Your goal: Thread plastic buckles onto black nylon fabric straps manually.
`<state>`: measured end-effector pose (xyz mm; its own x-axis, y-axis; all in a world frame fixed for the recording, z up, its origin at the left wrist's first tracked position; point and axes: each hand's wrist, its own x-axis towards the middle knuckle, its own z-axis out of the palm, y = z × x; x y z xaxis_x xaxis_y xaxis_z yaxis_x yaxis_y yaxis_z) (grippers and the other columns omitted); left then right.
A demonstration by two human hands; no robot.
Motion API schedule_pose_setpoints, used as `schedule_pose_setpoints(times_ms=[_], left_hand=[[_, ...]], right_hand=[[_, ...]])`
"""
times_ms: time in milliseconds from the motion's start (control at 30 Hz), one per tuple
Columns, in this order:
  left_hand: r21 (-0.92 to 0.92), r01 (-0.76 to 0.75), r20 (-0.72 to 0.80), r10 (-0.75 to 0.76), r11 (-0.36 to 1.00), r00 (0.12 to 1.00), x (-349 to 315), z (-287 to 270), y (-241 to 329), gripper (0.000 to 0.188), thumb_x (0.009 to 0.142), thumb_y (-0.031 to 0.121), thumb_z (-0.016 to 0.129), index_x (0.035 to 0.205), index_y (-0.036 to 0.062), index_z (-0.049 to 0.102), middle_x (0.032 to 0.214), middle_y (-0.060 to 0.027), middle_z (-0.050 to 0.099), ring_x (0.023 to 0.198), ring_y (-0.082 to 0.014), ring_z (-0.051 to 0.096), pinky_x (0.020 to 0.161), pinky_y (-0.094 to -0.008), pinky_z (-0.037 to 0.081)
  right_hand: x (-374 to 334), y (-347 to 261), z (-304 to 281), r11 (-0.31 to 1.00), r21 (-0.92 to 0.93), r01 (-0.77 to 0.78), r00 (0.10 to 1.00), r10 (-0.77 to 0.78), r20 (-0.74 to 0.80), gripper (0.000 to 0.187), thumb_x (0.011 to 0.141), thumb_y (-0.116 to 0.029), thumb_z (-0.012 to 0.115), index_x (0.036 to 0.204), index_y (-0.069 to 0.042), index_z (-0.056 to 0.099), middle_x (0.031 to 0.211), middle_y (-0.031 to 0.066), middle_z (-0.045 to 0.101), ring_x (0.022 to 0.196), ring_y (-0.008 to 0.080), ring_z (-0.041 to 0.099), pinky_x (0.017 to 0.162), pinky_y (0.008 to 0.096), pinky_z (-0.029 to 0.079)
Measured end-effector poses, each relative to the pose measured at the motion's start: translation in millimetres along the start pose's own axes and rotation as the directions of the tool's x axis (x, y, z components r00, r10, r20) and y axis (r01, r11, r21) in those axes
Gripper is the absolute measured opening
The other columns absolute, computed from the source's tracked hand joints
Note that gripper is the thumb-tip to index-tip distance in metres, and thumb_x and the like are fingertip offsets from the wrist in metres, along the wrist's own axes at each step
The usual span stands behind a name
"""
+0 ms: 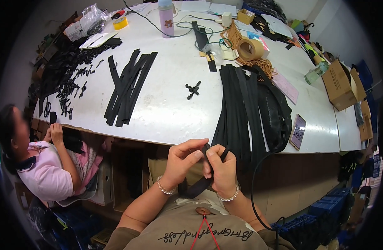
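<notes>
My left hand (182, 160) pinches one end of a long black strip (196, 190) just past the table's front edge; it looks like zipper tape. My right hand (223, 166) is closed round the same strip close beside the left fingertips. The strip's loose length loops down under both hands, in front of my chest. Just beyond my hands, a bundle of similar black strips (233, 110) lies across the table edge. A few small black pieces (193, 90), perhaps zipper sliders, sit in a little heap farther back. Whether a small piece is between my fingers is hidden.
More black strips (129, 93) lie crossed at left, beside scattered small black pieces (70, 89). A black bag (275, 110), a phone (297, 131) and a cardboard box (340, 86) are at right. A tape roll (249, 49) and bottle (166, 21) stand farther back. A co-worker (50, 162) sits at left.
</notes>
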<state>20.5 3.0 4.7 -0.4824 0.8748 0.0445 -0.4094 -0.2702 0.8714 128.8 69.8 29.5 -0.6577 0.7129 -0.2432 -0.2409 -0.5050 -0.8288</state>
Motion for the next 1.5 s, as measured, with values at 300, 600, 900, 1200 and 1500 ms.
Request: schedule_pose_setpoints(times_ms=[300,600,900,1200,1500], left_hand=[[-0.271,0.22,-0.088,-0.252,0.937,0.964,4,-7,-3,0.023,0.086,0.005,0.059,0.108,0.0002,0.06,0.093,-0.0056,0.063,0.079,-0.0096,0.058,0.07,-0.0235,0.049],[-0.085,0.091,-0.098,-0.099,0.992,0.99,15,1,28,0.016,0.084,0.003,0.061,0.099,0.0006,0.063,0.094,-0.0047,0.063,0.081,-0.0089,0.058,0.072,-0.0222,0.048],[0.169,0.106,-0.039,-0.101,0.98,0.994,15,3,46,0.014,0.082,0.002,0.064,0.096,-0.0001,0.064,0.086,-0.0029,0.064,0.074,-0.0071,0.059,0.067,-0.0195,0.049],[0.038,-0.56,0.097,0.555,0.828,0.826,-35,27,109,0.046,0.079,0.062,0.054,0.083,0.0165,0.06,0.103,-0.0125,0.053,0.104,-0.0275,0.045,0.094,-0.0443,0.033],[-0.268,-0.376,0.138,0.422,0.887,0.896,-62,85,173,0.028,0.085,0.036,0.048,0.095,0.0142,0.063,0.112,-0.0101,0.051,0.112,-0.0234,0.045,0.104,-0.0416,0.025]], right_hand=[[0,-1,-14,0.952,-0.205,0.229,0.972,-0.215,0.091,0.01,0.089,-0.005,0.052,0.089,0.002,0.057,0.07,-0.0011,0.053,0.063,0.0018,0.048,0.056,0.0167,0.038],[5,-18,-4,0.893,-0.264,0.364,0.93,-0.332,0.158,0.009,0.085,0.002,0.056,0.09,0.005,0.063,0.077,-0.001,0.057,0.068,0.0034,0.051,0.061,0.0169,0.041],[8,-17,-6,0.946,-0.188,0.264,0.962,-0.243,0.127,0.006,0.084,0.002,0.059,0.088,0.005,0.06,0.077,0.0011,0.059,0.067,0.0032,0.051,0.057,0.0164,0.041],[6,-21,-15,0.953,-0.168,0.252,0.966,-0.237,0.106,0.006,0.082,0.0,0.062,0.087,0.002,0.06,0.073,-0.002,0.058,0.063,0.0011,0.049,0.054,0.0154,0.04],[7,-12,-19,0.96,-0.138,0.245,0.968,-0.233,0.097,0.004,0.083,-0.001,0.061,0.086,0.002,0.06,0.072,-0.0017,0.058,0.063,0.0014,0.049,0.054,0.016,0.04]])
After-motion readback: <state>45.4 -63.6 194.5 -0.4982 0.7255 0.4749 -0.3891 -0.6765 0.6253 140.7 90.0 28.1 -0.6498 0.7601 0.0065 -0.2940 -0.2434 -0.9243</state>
